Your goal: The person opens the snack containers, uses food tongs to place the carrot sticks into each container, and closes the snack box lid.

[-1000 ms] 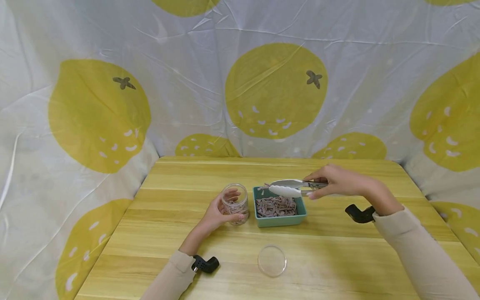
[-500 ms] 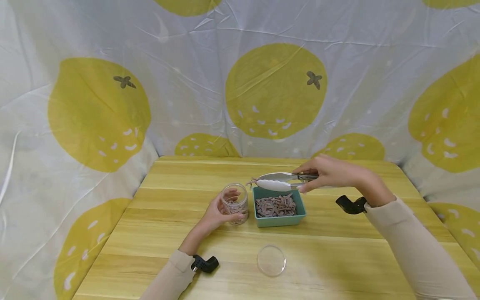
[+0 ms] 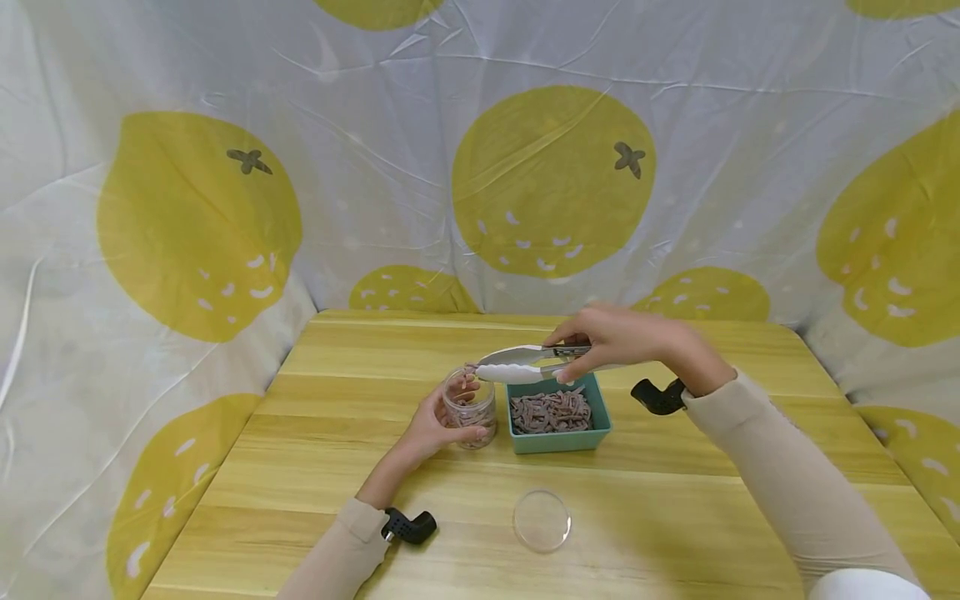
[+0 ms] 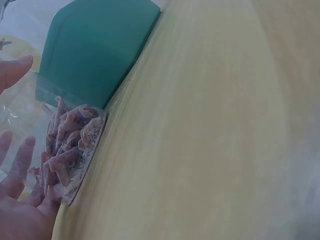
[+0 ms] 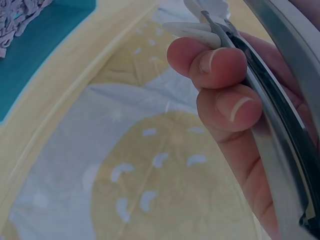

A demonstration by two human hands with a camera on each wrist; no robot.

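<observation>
My left hand [image 3: 438, 425] grips a clear jar [image 3: 472, 410] standing on the wooden table, fingers behind it and thumb in front. Dried, purplish-brown strips [image 4: 70, 142] fill the jar's bottom in the left wrist view. My right hand [image 3: 618, 340] holds metal tongs with white tips [image 3: 510, 373], its fingers curled round the arms in the right wrist view. Pinched in the tong tips, a few strips [image 3: 470, 369] hang over the jar's mouth. Right of the jar sits a teal rectangular container [image 3: 561, 442] holding a heap of the same strips [image 3: 551, 412], partly beneath the tongs.
A round clear lid [image 3: 542, 521] lies flat on the table [image 3: 675, 517], nearer to me than the container. Behind and at both sides hangs a white cloth [image 3: 367, 167] printed with yellow lemons. A black camera mount [image 3: 408, 527] juts from my left wrist.
The tongs in my right hand have risen from above the teal container and travelled left to the jar's mouth, carrying a few strips. My left hand and the jar have stayed put.
</observation>
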